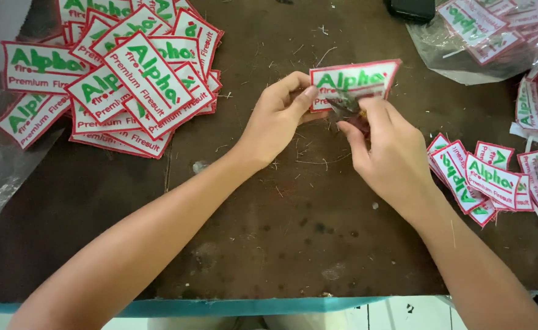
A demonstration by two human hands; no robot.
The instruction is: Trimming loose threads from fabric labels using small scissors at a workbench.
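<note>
- The left hand sits just left of the picture's centre; its fingers are curled nearly closed, thumb and forefinger pinching the left edge of a white embroidered patch with a red border and green lettering.
- That patch is held just above the dark brown worktop, at about 12 o'clock from the two hands, its long side tilted slightly up to the right.
- The right hand lies at 4 o'clock from the patch; its fingers are bent tight around a small dark tool, whose kind cannot be told, pressed against the patch's lower edge.
- A loose heap of like patches lies at 10 o'clock on the worktop, well apart from the hands.
- A smaller pile of patches lies at 3 o'clock, near the right wrist.
- A clear plastic bag with more patches sits at 1 o'clock.
- Thread scraps litter the worktop under the hands.
</note>
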